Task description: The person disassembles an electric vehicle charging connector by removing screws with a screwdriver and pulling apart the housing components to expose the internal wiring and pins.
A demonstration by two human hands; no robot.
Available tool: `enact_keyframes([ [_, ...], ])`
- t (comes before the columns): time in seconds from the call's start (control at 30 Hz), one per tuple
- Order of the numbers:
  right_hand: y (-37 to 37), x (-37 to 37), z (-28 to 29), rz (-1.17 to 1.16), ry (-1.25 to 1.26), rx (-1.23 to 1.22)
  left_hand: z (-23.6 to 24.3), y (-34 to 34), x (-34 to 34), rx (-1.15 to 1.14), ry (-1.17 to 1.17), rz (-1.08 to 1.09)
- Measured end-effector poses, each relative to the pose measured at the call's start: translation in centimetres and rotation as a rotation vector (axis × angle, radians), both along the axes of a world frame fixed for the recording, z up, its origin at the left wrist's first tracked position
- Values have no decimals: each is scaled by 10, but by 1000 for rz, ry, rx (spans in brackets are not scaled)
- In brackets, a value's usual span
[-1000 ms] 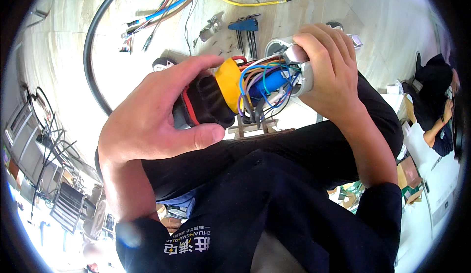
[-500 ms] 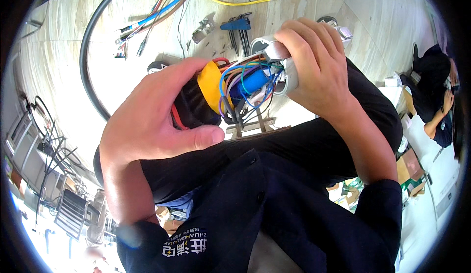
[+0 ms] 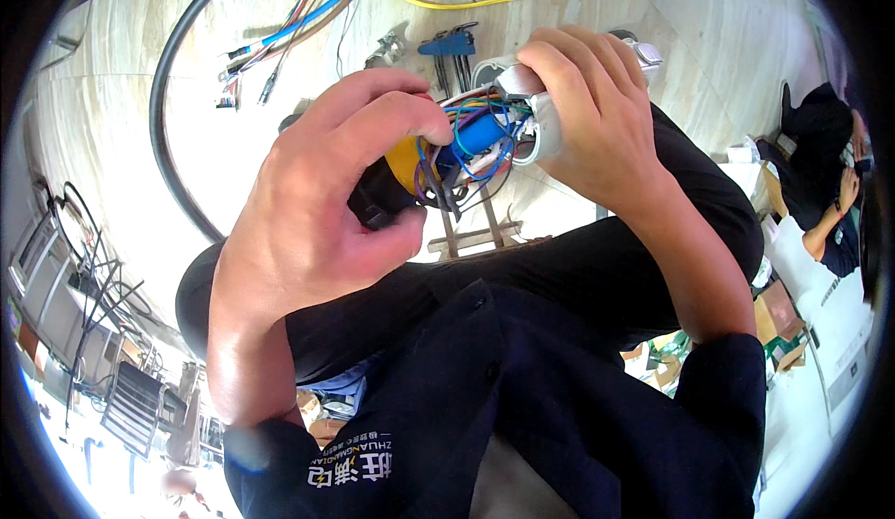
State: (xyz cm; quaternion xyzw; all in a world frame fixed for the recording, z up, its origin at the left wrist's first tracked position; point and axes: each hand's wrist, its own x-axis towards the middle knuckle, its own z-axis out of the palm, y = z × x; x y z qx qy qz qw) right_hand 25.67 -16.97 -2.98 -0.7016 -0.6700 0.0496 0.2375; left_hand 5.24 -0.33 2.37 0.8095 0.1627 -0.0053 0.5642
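Note:
In front of my lap I hold an opened connector. My right hand [image 3: 601, 114] is closed round its grey plastic shell [image 3: 552, 137]. A bundle of coloured wires [image 3: 466, 176] and a thick blue insulated core [image 3: 485, 133] run leftward out of the shell. They lead into a yellow wrap [image 3: 403, 161] on a black cable end [image 3: 373, 200]. Curled round this black end is my left hand [image 3: 326, 179], its fingertips over the yellow wrap beside the wires. My left palm hides most of the black part.
On the floor ahead lie a blue hex key holder [image 3: 447, 44], a yellow cable [image 3: 447, 5], stripped wire ends [image 3: 244, 62] and a thick black cable [image 3: 160, 100]. A wooden stand [image 3: 480, 235] shows below the connector. Another person's arm [image 3: 830, 221] is at the far right.
My left hand has shifted its grip: its fingers have slid forward over the yellow wrap, and the thumb has curled in. The connector has moved slightly; my right hand keeps its hold.

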Motion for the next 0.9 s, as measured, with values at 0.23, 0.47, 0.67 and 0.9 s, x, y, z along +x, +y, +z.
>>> enact_keyframes([
  [0.23,0,-3,-1,9,12,-29,3,0,5,-71,79,-13],
  [0.47,1,1,-1,19,-5,-52,-9,1,5,36,-34,-36],
  [0.67,3,2,-1,5,8,-49,-11,2,6,72,-91,-12],
  [0.9,0,-2,0,31,-49,-85,0,1,13,-10,96,12],
])
